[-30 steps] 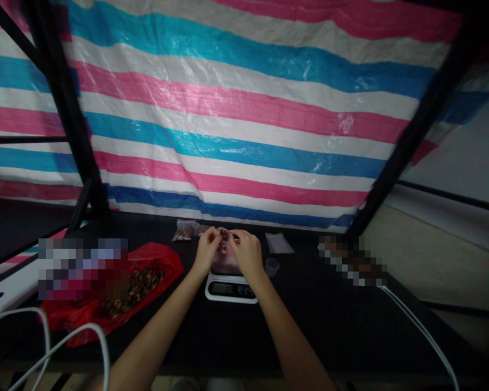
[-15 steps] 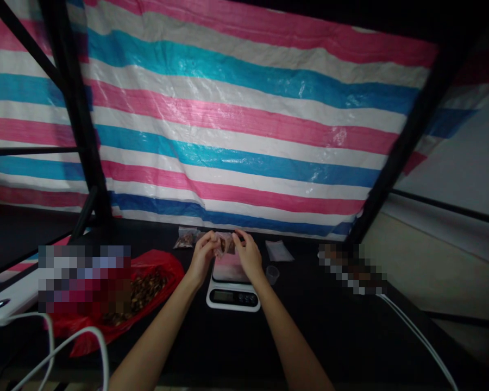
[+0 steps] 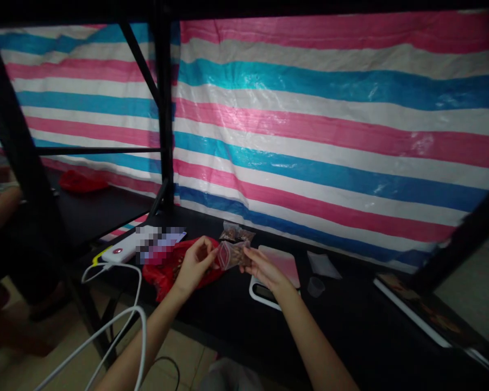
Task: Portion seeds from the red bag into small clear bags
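A small clear zip bag (image 3: 233, 256) with brown pieces inside is held above the table, its red-lined mouth facing left. My right hand (image 3: 264, 267) grips its right end between thumb and fingers. My left hand (image 3: 196, 264) has its fingers curled in a pinch right beside the mouth; whatever they hold is too small to make out. Under and behind this hand lies a red plastic bag (image 3: 163, 277) with brown pieces in it. The white kitchen scale (image 3: 279, 263) is partly covered by my right hand and forearm.
Two filled zip bags (image 3: 230, 232) lie at the back. Right of the scale are a clear plastic cup (image 3: 315, 287) and flat clear bags (image 3: 324, 265). A white power bank (image 3: 128, 247) with a looping white cable (image 3: 140, 326) is at left. Another person's arm (image 3: 2, 209) shows far left.
My view has turned left. Both hands have moved the zip bag from over the scale leftward toward the red plastic bag, and my left hand has shifted to the zip bag's mouth.
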Tool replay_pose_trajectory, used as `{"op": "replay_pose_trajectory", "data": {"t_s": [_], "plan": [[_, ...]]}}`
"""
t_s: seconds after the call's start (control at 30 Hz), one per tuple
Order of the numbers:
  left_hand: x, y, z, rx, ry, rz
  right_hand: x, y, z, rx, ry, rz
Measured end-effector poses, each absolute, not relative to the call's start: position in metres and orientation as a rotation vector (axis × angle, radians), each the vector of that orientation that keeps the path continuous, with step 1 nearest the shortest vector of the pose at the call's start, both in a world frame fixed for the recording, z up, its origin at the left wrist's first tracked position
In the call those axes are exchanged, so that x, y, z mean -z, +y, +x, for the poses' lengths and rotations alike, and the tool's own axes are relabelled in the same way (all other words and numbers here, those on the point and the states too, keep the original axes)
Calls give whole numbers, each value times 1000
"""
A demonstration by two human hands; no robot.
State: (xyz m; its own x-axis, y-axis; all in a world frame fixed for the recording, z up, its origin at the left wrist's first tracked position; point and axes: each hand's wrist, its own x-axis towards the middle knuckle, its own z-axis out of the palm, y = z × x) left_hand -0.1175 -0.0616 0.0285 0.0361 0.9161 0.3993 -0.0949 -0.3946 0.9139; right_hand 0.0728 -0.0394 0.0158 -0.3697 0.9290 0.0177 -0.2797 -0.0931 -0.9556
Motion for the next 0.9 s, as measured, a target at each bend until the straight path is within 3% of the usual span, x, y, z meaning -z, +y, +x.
{"op": "replay_pose_trajectory", "data": {"t_s": [0.33, 0.67, 0.9], "plan": [[-29, -73, -212, -1421, 1407, 1875, -15, -7, 7, -1348, -1576, -883], [-15, -62, -209, -1388, 1319, 1967, -54, -6, -13, -731, -2144, -886], [-7, -53, -205, -1358, 1338, 2028, -58, -12, -21, -716, -2118, -824]]}}
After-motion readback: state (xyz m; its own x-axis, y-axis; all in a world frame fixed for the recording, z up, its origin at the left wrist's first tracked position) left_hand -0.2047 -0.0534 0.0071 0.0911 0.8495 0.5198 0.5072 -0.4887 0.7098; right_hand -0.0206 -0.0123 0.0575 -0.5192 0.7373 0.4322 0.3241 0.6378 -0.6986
